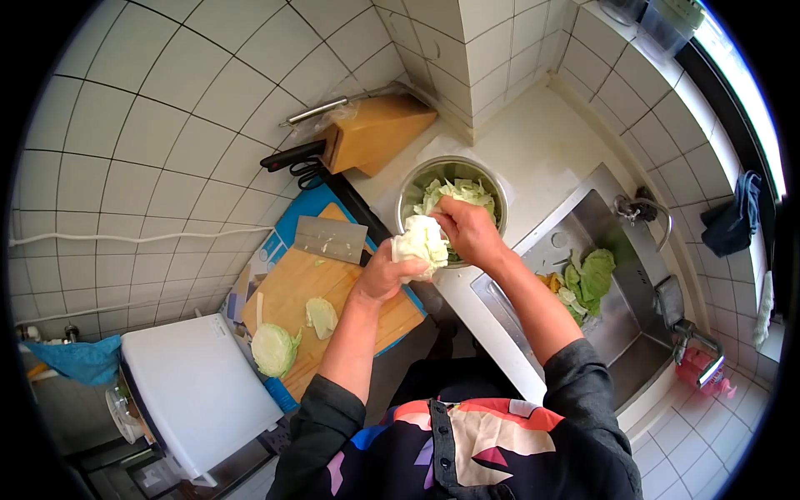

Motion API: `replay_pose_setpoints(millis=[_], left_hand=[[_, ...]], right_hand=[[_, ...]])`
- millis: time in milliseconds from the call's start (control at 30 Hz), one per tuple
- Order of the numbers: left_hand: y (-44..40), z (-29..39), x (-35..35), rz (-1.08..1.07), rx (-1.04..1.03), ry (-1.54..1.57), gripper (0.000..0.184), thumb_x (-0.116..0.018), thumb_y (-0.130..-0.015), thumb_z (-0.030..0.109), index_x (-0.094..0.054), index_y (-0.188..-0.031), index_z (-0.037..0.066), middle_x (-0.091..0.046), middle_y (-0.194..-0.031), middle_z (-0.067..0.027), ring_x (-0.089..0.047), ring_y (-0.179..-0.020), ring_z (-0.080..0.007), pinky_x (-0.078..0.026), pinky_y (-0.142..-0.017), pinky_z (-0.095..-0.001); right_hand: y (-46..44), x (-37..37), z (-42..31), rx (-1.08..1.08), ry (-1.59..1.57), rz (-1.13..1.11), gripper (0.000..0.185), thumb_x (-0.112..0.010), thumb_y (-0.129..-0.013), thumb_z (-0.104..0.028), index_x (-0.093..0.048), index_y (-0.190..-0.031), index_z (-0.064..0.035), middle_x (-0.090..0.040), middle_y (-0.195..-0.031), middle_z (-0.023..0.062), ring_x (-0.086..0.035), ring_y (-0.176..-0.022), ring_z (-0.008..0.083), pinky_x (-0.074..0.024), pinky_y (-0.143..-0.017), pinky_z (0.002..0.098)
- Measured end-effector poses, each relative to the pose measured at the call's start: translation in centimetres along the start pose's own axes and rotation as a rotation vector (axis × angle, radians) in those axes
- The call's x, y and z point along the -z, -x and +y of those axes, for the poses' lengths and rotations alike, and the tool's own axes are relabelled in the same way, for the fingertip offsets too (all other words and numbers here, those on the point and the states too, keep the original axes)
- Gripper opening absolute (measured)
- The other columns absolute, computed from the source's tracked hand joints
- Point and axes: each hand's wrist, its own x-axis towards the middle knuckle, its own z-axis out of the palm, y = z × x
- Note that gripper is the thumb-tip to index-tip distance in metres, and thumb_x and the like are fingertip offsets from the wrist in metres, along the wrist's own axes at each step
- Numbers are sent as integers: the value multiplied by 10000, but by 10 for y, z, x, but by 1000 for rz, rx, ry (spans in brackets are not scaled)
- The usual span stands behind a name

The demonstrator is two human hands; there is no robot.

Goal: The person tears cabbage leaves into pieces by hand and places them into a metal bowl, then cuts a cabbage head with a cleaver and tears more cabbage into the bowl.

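Note:
My left hand (383, 273) grips a pale chunk of cabbage (419, 243) beside the near left rim of a metal bowl (405, 193). The fingers of my right hand (470, 230) are closed at the chunk's right side, over the bowl; their tips are partly hidden. Torn cabbage leaves (468, 193) lie inside the bowl. To the left, a cleaver (328, 238) rests flat on a wooden cutting board (287, 287). A cut cabbage piece (276, 350) and a smaller cabbage slice (320, 317) sit on the board's near part.
Green outer leaves (595, 275) lie in the steel sink (642, 358) at right, below a faucet (662, 218). A wooden knife block (379, 133) with black-handled scissors (308, 172) stands behind the board. A white appliance (196, 392) is at the left.

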Motion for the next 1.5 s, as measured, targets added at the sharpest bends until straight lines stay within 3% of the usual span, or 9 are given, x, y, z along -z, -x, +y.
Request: replay_pose_setpoints(millis=[200,400,467,533,600,800,1067,1267,1500], left_hand=[[8,8,2,9,-28,82,552,-632,-700,146,-472,-1204,-14,-598,-1031,-105,-619,-864,-189,-551,-623,-287],[-9,-3,7,37,-76,267,607,-639,-688,174,-427,-1221,-25,-566,-1081,-156,-602,-974,-301,-590,-643,-369],[-8,0,0,-24,-75,378,564,-635,-730,177,-432,-1225,-4,-572,-1096,-142,-602,-963,-251,-575,-692,-364],[-9,-6,2,-43,-54,423,573,-640,-729,170,-427,-1234,6,-565,-1111,-141,-599,-975,-259,-576,-692,-380],[-10,-8,1,-59,-42,467,582,-645,-727,163,-422,-1244,15,-559,-1127,-140,-596,-987,-266,-578,-693,-396],[-9,-4,-6,-108,-10,518,582,-639,-721,123,-424,-1256,44,-567,-1117,-120,-594,-992,-258,-569,-723,-436],[-17,-14,-4,-62,14,491,666,-654,-694,144,-378,-1283,3,-495,-1235,-175,-523,-1108,-348,-546,-799,-472],[-17,-8,-6,-31,-18,416,684,-671,-687,178,-383,-1284,6,-488,-1234,-182,-493,-1147,-342,-529,-828,-466],[-18,-13,11,-4,-35,472,639,-672,-739,194,-389,-1290,35,-486,-1235,-151,-488,-1151,-300,-508,-861,-434]], right_hand=[[-12,36,35,142,383,-91,103,-539,-730,-71,-574,-826,-53,-579,-752,98,-577,-756,292,-475,-667,388],[-4,26,34,163,651,-64,397,-532,-758,-62,-591,-1146,-121,-523,-1192,118,-475,-1093,288,-428,-867,321],[-4,12,35,150,442,5,331,-555,-819,-130,-590,-1145,-90,-573,-1131,124,-529,-1050,249,-436,-849,301],[-4,4,18,-445,-497,-305,286,-545,-888,-154,-578,-1147,-38,-615,-975,60,-574,-891,154,-459,-745,265],[-4,11,5,-542,-659,-471,265,-481,-939,-220,-617,-1036,-14,-610,-844,12,-550,-750,85,-444,-672,222],[13,10,10,-733,-1047,-82,258,-498,-923,-234,-614,-991,-13,-619,-872,20,-563,-753,102,-465,-691,261],[31,8,16,-605,-834,-173,245,-576,-885,-177,-580,-1070,-18,-605,-973,16,-586,-870,122,-483,-784,290],[52,30,20,-813,-1049,151,298,-579,-874,-183,-560,-1117,-11,-625,-994,59,-610,-891,171,-512,-736,291],[121,115,57,-856,-523,260,323,-602,-846,-179,-571,-1123,-16,-632,-995,69,-609,-878,160,-488,-747,280]])
